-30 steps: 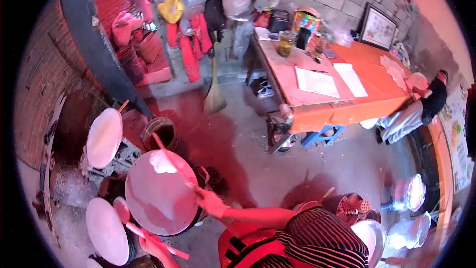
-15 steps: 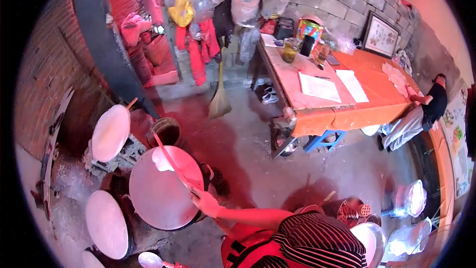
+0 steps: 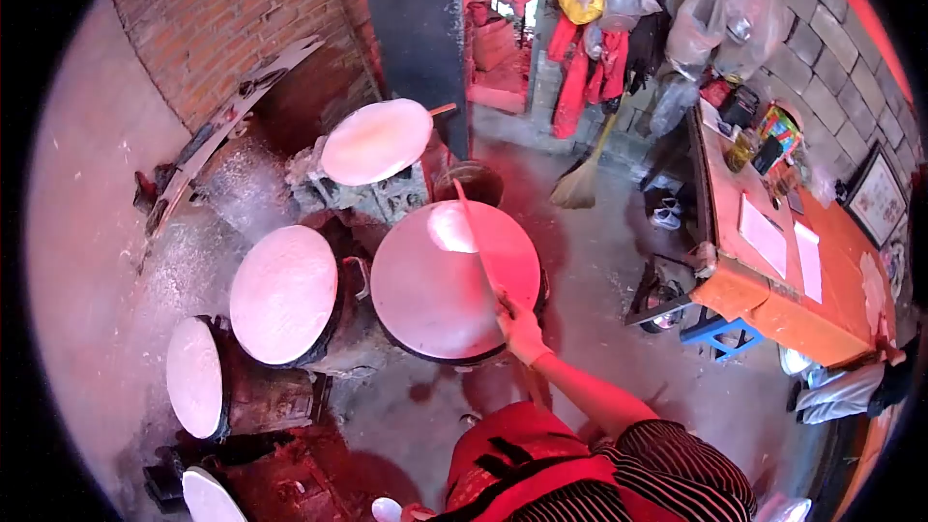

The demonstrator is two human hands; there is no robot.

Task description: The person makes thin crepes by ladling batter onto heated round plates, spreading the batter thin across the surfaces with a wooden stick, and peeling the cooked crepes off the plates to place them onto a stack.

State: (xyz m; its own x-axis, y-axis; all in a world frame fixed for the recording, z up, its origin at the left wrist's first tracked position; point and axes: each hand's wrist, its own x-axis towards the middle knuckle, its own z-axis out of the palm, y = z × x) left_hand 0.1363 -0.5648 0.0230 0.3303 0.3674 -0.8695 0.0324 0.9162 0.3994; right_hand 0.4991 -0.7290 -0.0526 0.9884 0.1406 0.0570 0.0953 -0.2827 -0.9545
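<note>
A long flat spatula [image 3: 474, 237] is in my right hand [image 3: 523, 333], its fingers wrapped round the near end. The blade reaches across a large round griddle [image 3: 416, 280] and lies beside a white patch of batter [image 3: 449, 229] near the far rim. My left hand [image 3: 418, 513] shows only in part at the bottom edge. It is closed at what looks like a ladle [image 3: 387, 508] with a pale round bowl; the handle is hidden.
More round griddles with pale sheets on them [image 3: 284, 295] [image 3: 193, 377] [image 3: 377, 142] stand to the left. Behind the large griddle is a bucket [image 3: 474, 181]. A broom [image 3: 578, 184] leans at the wall. On the right is an orange-covered table [image 3: 831, 304], with another person [image 3: 851, 387] beside it.
My view has turned left, so the griddles sit further right and more of them show. My right hand still holds the spatula over the large griddle, beside the batter.
</note>
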